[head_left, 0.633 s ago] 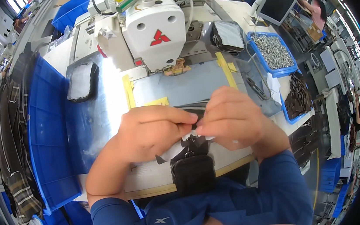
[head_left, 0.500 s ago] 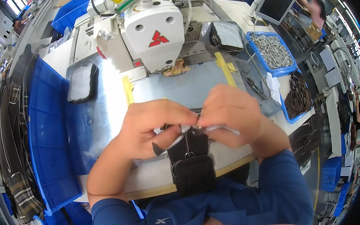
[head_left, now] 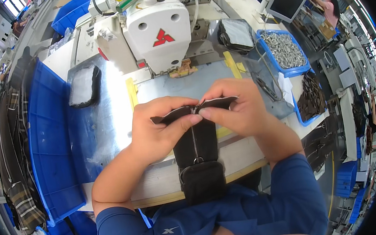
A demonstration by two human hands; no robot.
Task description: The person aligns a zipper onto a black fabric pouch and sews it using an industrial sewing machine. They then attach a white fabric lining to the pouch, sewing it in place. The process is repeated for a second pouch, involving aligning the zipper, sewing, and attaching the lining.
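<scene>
A strip of dark brown fabric (head_left: 184,147) with a zipper down its middle runs across the table edge toward me. Near its lower end sits a small metal ring (head_left: 198,160), above a wider, rounded dark section (head_left: 203,182) that hangs over the edge. My left hand (head_left: 154,128) pinches the far end of the strip between thumb and fingers, left of the zipper. On the other side of the zipper, my right hand (head_left: 241,107) pinches the same end, thumb tips nearly touching. Pale-edged flaps of the fabric spread outward over both hands' fingers.
Beyond my hands stands a white sewing machine (head_left: 158,31) over a metal plate marked with yellow tape (head_left: 233,65). A tall blue bin (head_left: 51,145) borders the left. At right are a blue tray (head_left: 297,72) of metal hardware, dark fabric bits (head_left: 310,97) and snips (head_left: 266,88).
Both hands have turned and moved slightly away from me, spreading the strip's end into two flaps. More of the strip and its zipper now shows below them.
</scene>
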